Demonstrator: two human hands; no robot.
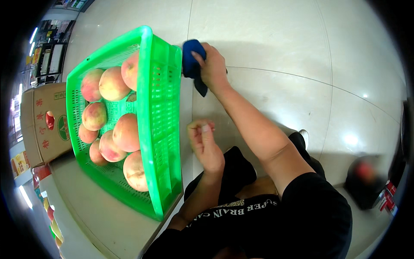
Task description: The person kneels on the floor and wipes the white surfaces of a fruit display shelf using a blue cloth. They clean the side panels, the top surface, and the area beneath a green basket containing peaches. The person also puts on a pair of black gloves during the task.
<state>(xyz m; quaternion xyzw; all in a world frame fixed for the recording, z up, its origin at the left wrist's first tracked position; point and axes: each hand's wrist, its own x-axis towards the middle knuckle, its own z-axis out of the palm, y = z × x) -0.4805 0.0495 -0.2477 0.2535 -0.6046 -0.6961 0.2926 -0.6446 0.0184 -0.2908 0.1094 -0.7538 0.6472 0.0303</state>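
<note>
A bright green plastic basket (165, 113) stands on a counter at the left, holding several peaches (114, 83) with pink and yellow skin. Just past the basket's far right corner, my right hand (214, 66) grips a bunched blue and dark cloth (193, 60), whose dark end hangs below the fingers. Nearer to me, my left hand (207, 145) is beside the basket's right side with fingers loosely curled and thumb raised. It holds nothing, and a gap shows between it and the basket.
A cardboard box (48, 129) with printed writing and a fruit picture stands left of the basket. The counter top (106, 200) runs along the near left. Pale floor tiles (275, 42) lie beyond my arms. A blurred dark object (364, 191) with a red patch is at the lower right.
</note>
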